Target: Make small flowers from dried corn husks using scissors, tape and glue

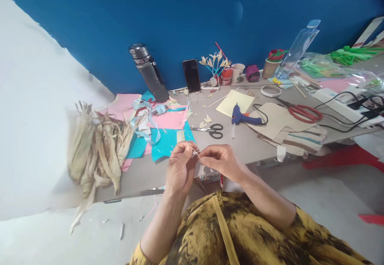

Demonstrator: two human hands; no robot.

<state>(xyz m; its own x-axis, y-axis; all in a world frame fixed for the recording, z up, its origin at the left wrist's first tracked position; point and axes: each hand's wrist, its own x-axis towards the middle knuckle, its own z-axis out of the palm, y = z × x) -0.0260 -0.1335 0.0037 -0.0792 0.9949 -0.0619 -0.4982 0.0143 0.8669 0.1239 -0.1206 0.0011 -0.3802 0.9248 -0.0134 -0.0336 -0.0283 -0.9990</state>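
Note:
Between my two hands, at the table's front edge, is a thin pale strand [195,152]. My left hand [182,163] pinches one end of it between thumb and fingers. The other end is in the fingertips of my right hand [220,159], which are pressed together. Just beyond my hands lie small black-handled scissors [215,131] and a blue paper sheet [163,143]. Farther right, a blue glue gun [244,117] rests partly on a pale yellow sheet [235,103].
Dried corn husks [102,149] hang over the left table edge. A dark flask [150,75], a phone [191,75] and a husk flower bunch [215,63] stand along the wall. Red-handled scissors [304,113] and a power strip [339,107] with black cables lie right.

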